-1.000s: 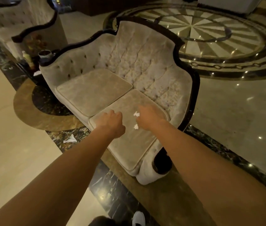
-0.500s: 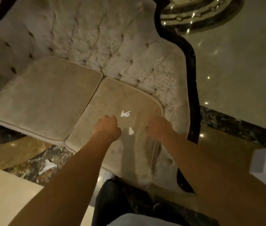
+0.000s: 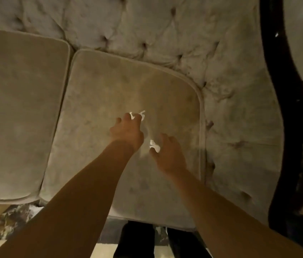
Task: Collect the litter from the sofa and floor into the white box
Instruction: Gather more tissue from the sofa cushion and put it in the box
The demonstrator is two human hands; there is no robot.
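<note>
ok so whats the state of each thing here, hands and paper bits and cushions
left hand: fingers curled onto the far paper scrap, grip unclear
right hand: fingers closing on the near paper scrap, grip unclear
right seat cushion: in place, both scraps over it
left seat cushion: in place, bare

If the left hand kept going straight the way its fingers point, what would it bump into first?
The left hand would meet the white paper scrap right at its fingertips, probably already touching. Beyond lies the seat cushion.
</note>
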